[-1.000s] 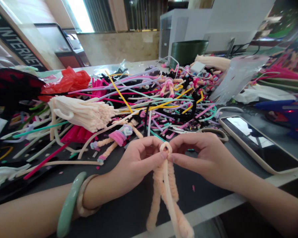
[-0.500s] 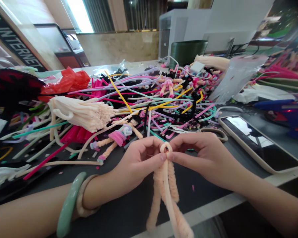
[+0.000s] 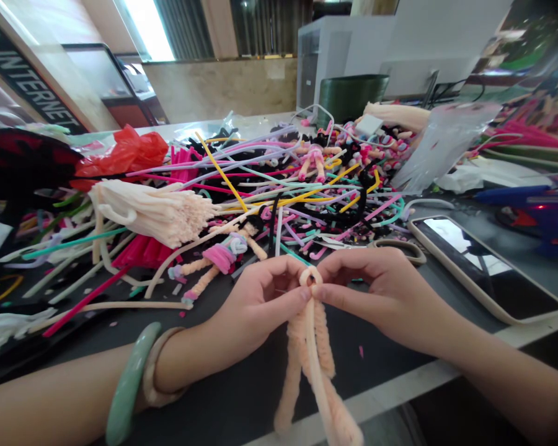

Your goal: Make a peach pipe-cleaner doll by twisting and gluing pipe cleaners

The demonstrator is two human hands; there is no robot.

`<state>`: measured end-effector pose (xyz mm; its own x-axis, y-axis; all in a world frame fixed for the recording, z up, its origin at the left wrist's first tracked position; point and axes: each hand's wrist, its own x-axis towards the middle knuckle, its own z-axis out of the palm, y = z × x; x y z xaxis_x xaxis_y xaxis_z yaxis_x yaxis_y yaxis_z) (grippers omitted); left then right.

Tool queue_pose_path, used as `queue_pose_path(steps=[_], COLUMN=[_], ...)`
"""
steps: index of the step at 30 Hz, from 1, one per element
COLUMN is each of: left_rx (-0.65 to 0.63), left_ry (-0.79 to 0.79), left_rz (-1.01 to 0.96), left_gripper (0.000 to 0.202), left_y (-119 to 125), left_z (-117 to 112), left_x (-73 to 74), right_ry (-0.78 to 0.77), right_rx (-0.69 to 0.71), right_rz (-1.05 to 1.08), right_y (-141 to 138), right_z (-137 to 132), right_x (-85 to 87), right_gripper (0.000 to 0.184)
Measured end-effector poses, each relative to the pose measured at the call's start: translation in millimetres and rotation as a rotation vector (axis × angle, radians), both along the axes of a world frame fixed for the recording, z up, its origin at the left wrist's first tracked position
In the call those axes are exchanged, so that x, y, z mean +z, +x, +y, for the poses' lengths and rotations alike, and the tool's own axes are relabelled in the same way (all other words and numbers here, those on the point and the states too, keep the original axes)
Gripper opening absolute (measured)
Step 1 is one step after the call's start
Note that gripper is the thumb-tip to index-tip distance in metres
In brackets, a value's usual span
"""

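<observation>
A peach pipe-cleaner figure (image 3: 324,347) hangs between my hands near the table's front edge, its twisted limbs pointing down toward me. At its top is a small loop, and one straight, untwisted stem runs down over the body. My left hand (image 3: 272,297) pinches the base of the loop between thumb and fingers. From the other side my right hand (image 3: 376,288) pinches the same spot, thumb tips almost touching. Fingertips behind the loop are partly hidden. Left of my hands lies a finished-looking pipe-cleaner doll (image 3: 221,257) with a pink and lilac outfit.
Loose coloured pipe cleaners (image 3: 288,198) are heaped across the table. A cream bundle of stems (image 3: 155,210) and a red plastic bag (image 3: 130,152) lie left. On the right are a phone (image 3: 488,279), a blue glue gun (image 3: 539,210) and a clear plastic bag (image 3: 451,145).
</observation>
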<state>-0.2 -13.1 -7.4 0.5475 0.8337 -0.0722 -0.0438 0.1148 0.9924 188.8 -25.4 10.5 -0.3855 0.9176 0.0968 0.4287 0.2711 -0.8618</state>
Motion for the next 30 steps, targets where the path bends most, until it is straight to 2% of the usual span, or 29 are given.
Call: queue_pose_path(steps=[19, 30], left_rx=[-0.023, -0.007], left_ry=[-0.033, -0.070], left_rz=[-0.068, -0.115], left_gripper=[0.019, 0.016], left_y=[1.3, 1.6], left_z=[-1.0, -0.6], left_x=[-0.3, 1.2], right_ry=[-0.016, -0.134], right_rx=[0.011, 0.014], right_rz=[0.014, 0.051], right_y=[2.0, 1.4], right_z=[0.7, 2.6], right_x=[-1.5, -1.6], right_gripper=[0.012, 0.012])
